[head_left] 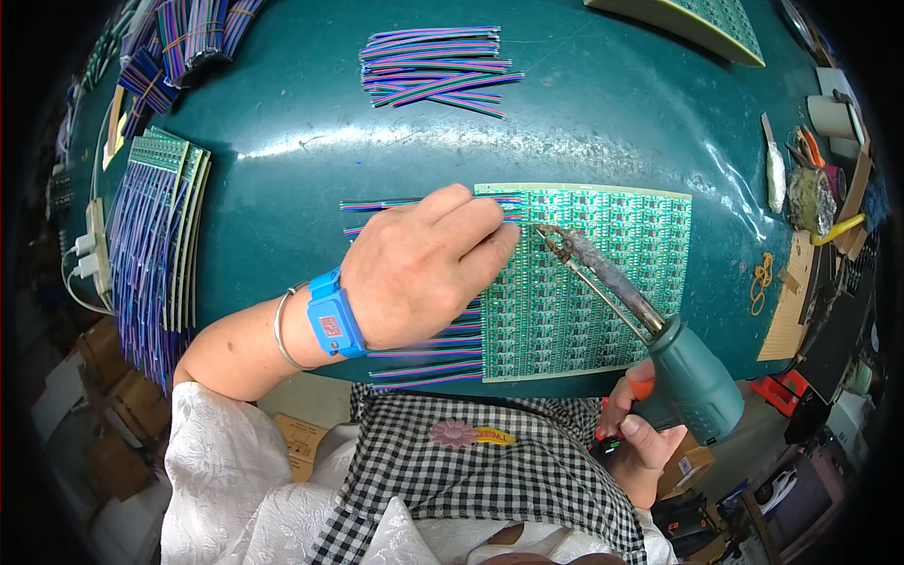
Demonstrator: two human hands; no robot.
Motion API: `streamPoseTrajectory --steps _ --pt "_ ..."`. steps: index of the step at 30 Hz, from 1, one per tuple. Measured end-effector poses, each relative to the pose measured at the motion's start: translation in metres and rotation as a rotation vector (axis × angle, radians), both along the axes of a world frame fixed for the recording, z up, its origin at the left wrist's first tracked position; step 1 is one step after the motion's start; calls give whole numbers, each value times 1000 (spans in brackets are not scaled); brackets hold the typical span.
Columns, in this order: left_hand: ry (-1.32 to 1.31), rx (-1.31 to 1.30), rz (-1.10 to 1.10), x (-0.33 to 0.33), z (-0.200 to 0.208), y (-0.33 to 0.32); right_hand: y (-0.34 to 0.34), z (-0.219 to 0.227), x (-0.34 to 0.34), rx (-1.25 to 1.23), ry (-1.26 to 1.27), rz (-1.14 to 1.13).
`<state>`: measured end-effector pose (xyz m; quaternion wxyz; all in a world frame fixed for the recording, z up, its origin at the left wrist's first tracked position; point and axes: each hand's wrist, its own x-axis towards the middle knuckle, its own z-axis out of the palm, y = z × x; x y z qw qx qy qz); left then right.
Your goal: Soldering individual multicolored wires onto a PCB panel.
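A green circuit board panel (603, 292) with rows of small parts lies on the table before me. Short multicolored ribbon wires (424, 379) stick out from its left edge. My left hand (424, 264), with a blue strap on the wrist, bends over that edge, its fingers closed on a ribbon wire (377, 204) near the panel's upper left. The fingertips partly hide the wire. From the lower right, my right hand (645, 438) grips a green soldering gun (697, 381). Its darkened tip is close to the panel beside my left fingertips; whether they touch I cannot tell.
Loose ribbon wires (433, 71) lie in a pile at the far middle. Wired panels (155, 235) are stacked at left, below bundled wires (202, 28). More panels (697, 24) sit at the far right. Along the right edge are a knife (773, 165) and rubber bands (761, 282).
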<state>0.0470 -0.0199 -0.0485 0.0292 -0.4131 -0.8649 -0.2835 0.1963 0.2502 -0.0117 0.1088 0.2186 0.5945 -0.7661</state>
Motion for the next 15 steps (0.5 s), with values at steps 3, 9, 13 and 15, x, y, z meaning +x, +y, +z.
streamPoseTrajectory --steps 3,9,13,15 --pt "-2 8 0 0 0 0 3 -5 2 3 23 28" --pt "11 11 -2 -1 0 -1 2 -4 2 3 2 31" --pt "-28 57 4 -2 -2 0 -3 -3 0 15 -10 -4" --pt "-51 83 9 -3 -3 0 -5 -2 1 20 -21 -19"
